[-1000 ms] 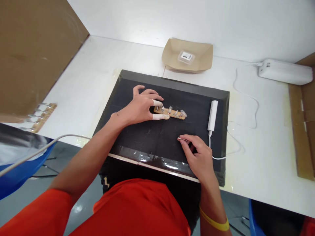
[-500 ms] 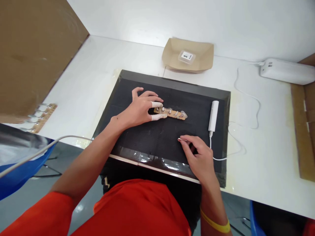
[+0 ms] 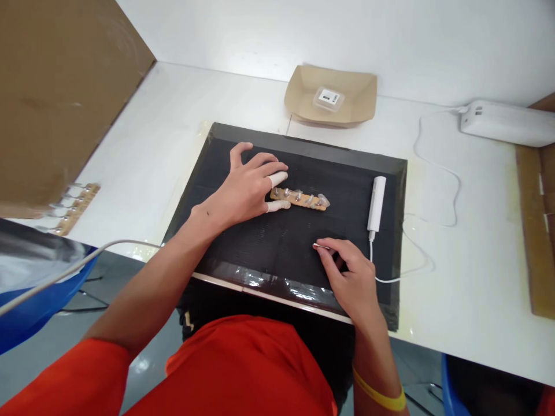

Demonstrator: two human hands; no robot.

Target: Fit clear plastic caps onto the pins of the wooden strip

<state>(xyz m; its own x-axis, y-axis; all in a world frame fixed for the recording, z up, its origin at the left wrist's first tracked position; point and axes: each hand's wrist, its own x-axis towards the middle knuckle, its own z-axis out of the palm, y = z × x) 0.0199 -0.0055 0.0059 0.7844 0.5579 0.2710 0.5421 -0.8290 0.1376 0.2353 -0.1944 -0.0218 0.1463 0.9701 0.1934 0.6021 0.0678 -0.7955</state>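
Note:
A small tan strip with several metal and clear parts (image 3: 303,200) lies on a black mat (image 3: 243,231). My left hand (image 3: 247,185) rests on the mat at the strip's left end, fingers spread, with white finger cots on the thumb and forefinger; the thumb touches the strip's end. My right hand (image 3: 347,271) lies near the mat's front edge, fingers curled, pinching a tiny thin white piece (image 3: 319,247) at its fingertips. A white pen-shaped tool (image 3: 375,203) with a cable lies on the mat to the right of the strip.
A brown paper tray (image 3: 347,110) holding a small clear labelled box (image 3: 328,98) sits behind the mat. A white power adapter (image 3: 507,122) lies at the back right. Cardboard stands at the left (image 3: 56,98) and right edges. More tan strips (image 3: 73,202) lie at the far left.
My left hand's fingers have lifted and drawn back a little from the strip, leaving only its left end touched. The right hand has stayed put.

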